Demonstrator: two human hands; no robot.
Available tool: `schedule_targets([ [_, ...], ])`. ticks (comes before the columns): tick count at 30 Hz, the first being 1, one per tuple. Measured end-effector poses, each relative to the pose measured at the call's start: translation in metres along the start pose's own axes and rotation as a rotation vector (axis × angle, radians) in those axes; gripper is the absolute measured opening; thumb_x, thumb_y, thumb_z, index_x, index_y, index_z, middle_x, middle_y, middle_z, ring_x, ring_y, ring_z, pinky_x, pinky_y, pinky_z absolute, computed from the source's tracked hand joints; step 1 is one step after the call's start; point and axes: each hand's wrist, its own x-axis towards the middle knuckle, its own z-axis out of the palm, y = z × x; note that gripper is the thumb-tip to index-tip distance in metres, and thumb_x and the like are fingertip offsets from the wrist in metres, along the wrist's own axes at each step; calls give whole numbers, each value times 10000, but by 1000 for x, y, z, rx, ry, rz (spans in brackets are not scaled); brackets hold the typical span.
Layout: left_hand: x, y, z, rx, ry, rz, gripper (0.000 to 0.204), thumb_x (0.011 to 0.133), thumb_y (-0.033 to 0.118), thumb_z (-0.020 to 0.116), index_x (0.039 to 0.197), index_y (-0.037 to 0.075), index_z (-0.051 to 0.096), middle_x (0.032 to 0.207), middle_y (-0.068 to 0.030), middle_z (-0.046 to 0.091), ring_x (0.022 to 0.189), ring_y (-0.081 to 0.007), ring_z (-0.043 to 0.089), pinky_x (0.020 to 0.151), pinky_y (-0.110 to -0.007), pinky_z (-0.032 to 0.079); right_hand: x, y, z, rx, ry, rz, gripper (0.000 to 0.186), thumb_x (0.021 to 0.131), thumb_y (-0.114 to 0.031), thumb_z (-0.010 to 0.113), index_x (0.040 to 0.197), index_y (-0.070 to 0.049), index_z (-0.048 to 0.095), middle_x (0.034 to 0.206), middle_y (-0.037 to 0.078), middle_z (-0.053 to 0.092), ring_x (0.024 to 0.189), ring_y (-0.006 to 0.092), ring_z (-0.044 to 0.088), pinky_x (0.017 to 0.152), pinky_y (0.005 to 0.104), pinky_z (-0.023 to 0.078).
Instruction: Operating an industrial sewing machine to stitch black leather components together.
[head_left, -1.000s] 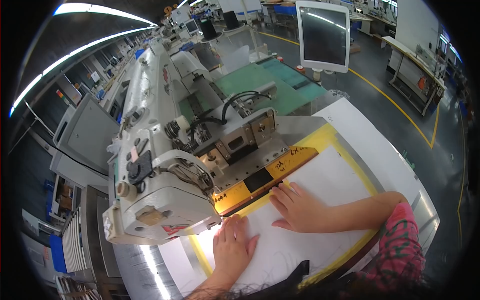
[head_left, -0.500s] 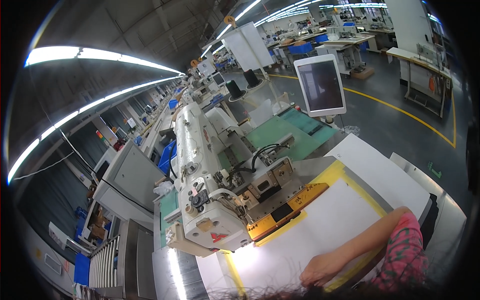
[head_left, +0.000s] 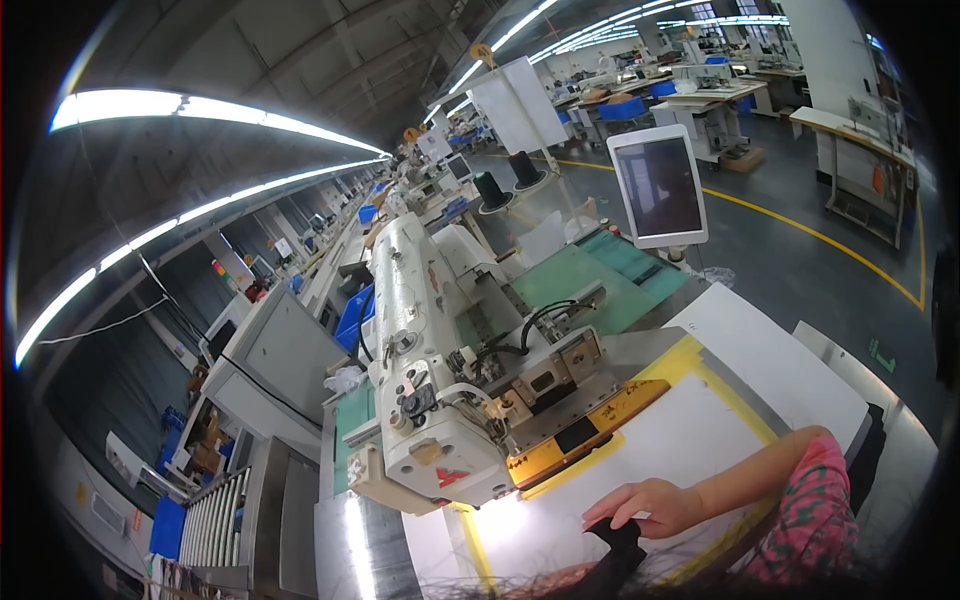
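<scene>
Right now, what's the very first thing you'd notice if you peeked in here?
The big white sewing machine fills the middle, its head over a white sheet edged in yellow. Low on the right, the right hand rests on a dark piece of cloth. Farther back, a white-framed screen stands on a pole.

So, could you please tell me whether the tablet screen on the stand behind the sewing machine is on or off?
Cannot tell for sure: the tablet screen looks dark grey, showing no visible picture, so it seems off or idle.

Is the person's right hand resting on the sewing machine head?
No, the right hand lies on the white panel in front of the sewing machine, fingers on a dark piece of fabric.
</scene>
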Motion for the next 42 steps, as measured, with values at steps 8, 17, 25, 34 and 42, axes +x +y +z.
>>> schedule_targets([
  [8, 1, -20, 6, -308, -104, 9, 500, 862, 262, 681, 1272, 40, 502, 1226, -91, 543, 1097, -193, 546, 943, -339, 425, 0, 1, 3, 202, 55, 61, 361, 829, 130, 562, 1106, -91, 494, 1291, 185, 529, 1110, 321, 614, 925, 386, 519],
  [17, 4, -26, 9, -605, -220, 25, 514, 874, 251, 672, 1294, 26, 478, 1240, -86, 539, 1119, -183, 533, 967, -332, 408, -6, 5, 6, 177, 85, 68, 340, 858, 100, 556, 1127, -95, 485, 1256, 187, 556, 1083, 318, 629, 900, 388, 527],
  [25, 2, -29, 24, -931, -344, 23, 527, 884, 242, 663, 1313, 14, 458, 1251, -82, 534, 1138, -174, 521, 988, -325, 392, -9, -2, 13, 270, 207, 106, 230, 904, 32, 524, 1102, -82, 498, 1127, 139, 641, 913, 277, 667, 817, 332, 526],
  [34, 17, -6, 2, 262, 420, -24, 523, 860, 244, 669, 1327, 103, 480, 1078, -117, 610, 963, -264, 624, 822, -348, 503, 24, 32, -57, 81, -763, 465, 228, 859, -87, 540, 1066, -35, 621, 1150, 129, 624, 1058, 262, 602, 898, 338, 472],
  [42, 30, -11, 20, 467, 617, 87, 497, 825, 174, 644, 1302, 135, 508, 973, -94, 553, 846, -286, 607, 711, -384, 519, 40, 44, -35, -112, -175, 849, 321, 903, -326, 622, 1037, -37, 662, 1066, 134, 651, 1015, 237, 613, 865, 347, 473],
])
